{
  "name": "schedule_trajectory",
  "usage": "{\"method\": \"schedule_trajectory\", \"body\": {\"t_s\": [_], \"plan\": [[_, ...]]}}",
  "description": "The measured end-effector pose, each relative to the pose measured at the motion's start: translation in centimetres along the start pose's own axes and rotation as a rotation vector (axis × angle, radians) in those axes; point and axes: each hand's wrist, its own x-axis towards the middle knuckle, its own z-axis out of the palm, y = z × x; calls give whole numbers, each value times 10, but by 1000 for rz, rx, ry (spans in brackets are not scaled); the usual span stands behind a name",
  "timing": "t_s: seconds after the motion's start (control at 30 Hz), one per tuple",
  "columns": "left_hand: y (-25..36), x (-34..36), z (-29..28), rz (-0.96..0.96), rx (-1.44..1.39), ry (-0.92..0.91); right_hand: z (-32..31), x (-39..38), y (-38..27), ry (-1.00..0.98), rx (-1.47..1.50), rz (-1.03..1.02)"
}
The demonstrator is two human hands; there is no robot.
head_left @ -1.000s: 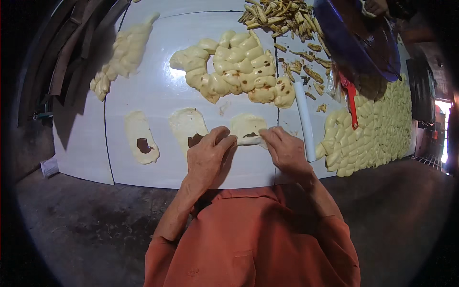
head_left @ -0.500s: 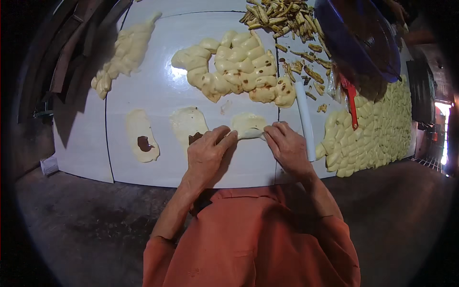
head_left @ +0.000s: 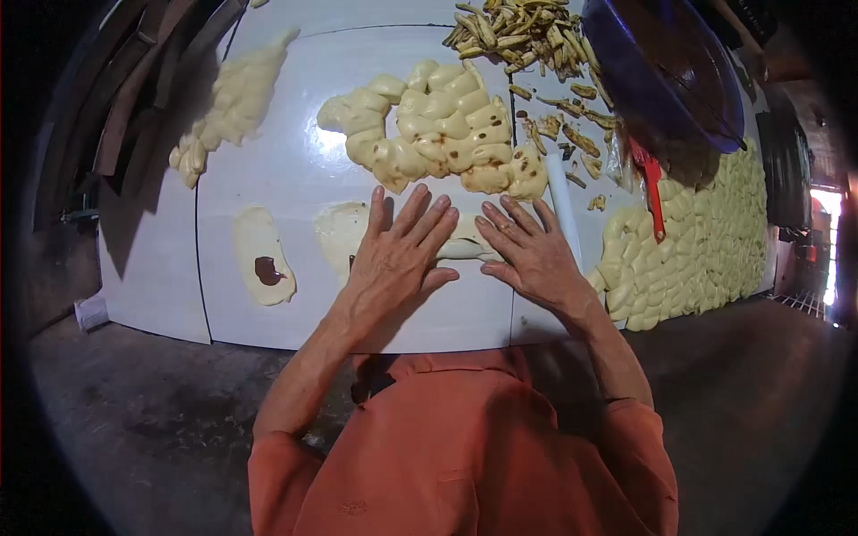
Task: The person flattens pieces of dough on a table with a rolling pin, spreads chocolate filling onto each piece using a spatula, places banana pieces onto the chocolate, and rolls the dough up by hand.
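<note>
The left hand (head_left: pixel 393 259) and right hand (head_left: pixel 532 255) lie flat, fingers spread wide, pressing a dough roll (head_left: pixel 465 249) on the white table (head_left: pixel 268 161), likely to shape it.

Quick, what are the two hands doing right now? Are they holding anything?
Left hand: open and flat, fingers spread, pressing on the pale dough piece, not gripping it.
Right hand: open and flat, fingers spread, on the same dough piece.

A blue basin (head_left: pixel 666 76), a red scraper (head_left: pixel 651 189) and banana peels (head_left: pixel 523 31) lie beyond
</note>
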Motion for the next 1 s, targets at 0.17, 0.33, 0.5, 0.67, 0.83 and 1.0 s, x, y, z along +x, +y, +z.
{"method": "schedule_trajectory", "body": {"t_s": [0.17, 0.33, 0.5, 0.67, 0.83, 1.0], "plan": [[-14, -3, -9, 59, -141, 206, 3, -7, 3, 184, 182, -34], [-17, -7, -8, 48, -170, 218, 6, -2, 5, 202, 200, 56], [-7, -9, -15, 34, -242, 238, 2, 2, -12, 225, 198, -47], [-9, -7, -6, -13, -179, 289, 19, 5, -4, 291, 100, 26], [-10, -6, -4, 30, -140, 292, 17, 9, -6, 297, 88, -44], [-12, -5, -3, -7, -154, 389, 16, 8, -5, 317, 82, 38]]}}
